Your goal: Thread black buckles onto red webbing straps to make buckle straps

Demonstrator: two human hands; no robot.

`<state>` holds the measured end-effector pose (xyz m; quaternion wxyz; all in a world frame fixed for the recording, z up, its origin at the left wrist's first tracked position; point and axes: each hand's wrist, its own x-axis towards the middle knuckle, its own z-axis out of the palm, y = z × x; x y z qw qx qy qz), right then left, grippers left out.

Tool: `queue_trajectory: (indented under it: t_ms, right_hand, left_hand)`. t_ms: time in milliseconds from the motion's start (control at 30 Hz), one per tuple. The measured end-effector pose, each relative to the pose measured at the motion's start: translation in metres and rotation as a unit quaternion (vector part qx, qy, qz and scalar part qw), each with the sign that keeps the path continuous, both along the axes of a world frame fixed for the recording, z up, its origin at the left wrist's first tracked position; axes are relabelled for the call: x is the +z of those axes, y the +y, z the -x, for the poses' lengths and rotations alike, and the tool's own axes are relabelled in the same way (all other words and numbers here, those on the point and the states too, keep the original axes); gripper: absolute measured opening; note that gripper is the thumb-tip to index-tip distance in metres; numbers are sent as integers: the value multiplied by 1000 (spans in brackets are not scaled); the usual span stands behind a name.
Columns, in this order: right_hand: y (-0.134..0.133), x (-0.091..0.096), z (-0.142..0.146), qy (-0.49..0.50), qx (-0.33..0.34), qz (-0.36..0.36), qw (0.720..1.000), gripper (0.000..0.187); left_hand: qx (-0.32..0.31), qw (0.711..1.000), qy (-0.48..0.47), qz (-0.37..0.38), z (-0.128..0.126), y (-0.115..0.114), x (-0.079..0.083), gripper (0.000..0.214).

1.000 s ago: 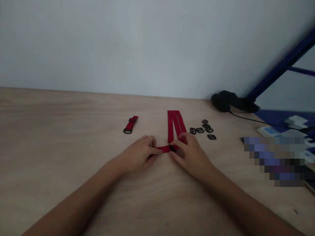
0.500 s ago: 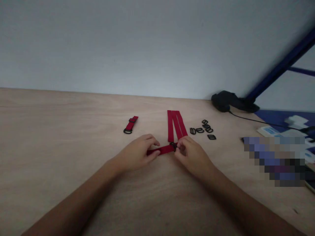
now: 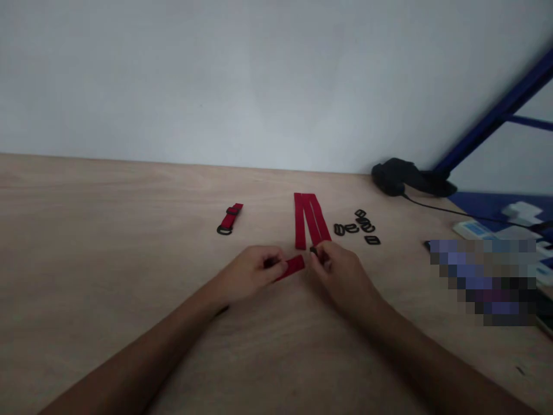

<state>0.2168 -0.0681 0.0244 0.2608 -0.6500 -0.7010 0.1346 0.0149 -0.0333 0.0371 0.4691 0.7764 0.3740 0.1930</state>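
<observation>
My left hand (image 3: 253, 271) is closed on a short red strap (image 3: 292, 267), whose free end points right. A small gap separates that end from my right hand (image 3: 341, 274), which pinches a small black buckle (image 3: 314, 251). Both hands hover just above the wooden table (image 3: 129, 230). Just beyond them lie several loose red straps (image 3: 309, 222) side by side.
A finished red strap with a black ring (image 3: 228, 219) lies to the left. Several black buckles (image 3: 358, 226) are scattered right of the straps. A black object with a cable (image 3: 404, 177) sits by the wall. Blurred items (image 3: 488, 276) lie at the right edge.
The strap and buckle were together between my hands; now they are apart. My left hand has lifted the strap slightly, and my right hand holds the buckle separately.
</observation>
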Motion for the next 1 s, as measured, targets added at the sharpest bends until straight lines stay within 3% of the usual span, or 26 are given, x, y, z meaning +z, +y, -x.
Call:
queue_trajectory:
  t_ms: [100, 233, 333, 467, 533, 667, 900, 1000]
  right_hand:
    - [3, 1, -8, 16, -12, 2, 1000, 18]
    - [3, -1, -9, 51, 15, 17, 998, 10]
    - [1, -2, -7, 15, 19, 31, 999, 10]
    - [-1, -1, -7, -80, 9, 38, 996, 21]
    - [-1, 0, -7, -110, 0, 48, 993, 25]
    - [-2, 0, -9, -145, -4, 68, 987, 31]
    - [-2, -1, -9, -109, 3, 28, 994, 14]
    - [-2, -1, -10, -131, 7, 36, 991, 17]
  left_hand:
    - [29, 999, -3, 41, 6, 5, 0, 25]
    - [-6, 1000, 15, 17, 8, 8, -3, 24]
    - [-38, 994, 71, -67, 8, 8, -6, 23]
    - [-48, 965, 136, -218, 8, 9, -11, 22]
    - [-49, 956, 145, -249, 8, 9, -13, 23]
    - [-65, 956, 154, -240, 6, 6, -15, 25]
    - [-76, 950, 154, -260, 2, 2, -13, 16]
    - [-76, 951, 145, -261, 2, 2, -10, 13]
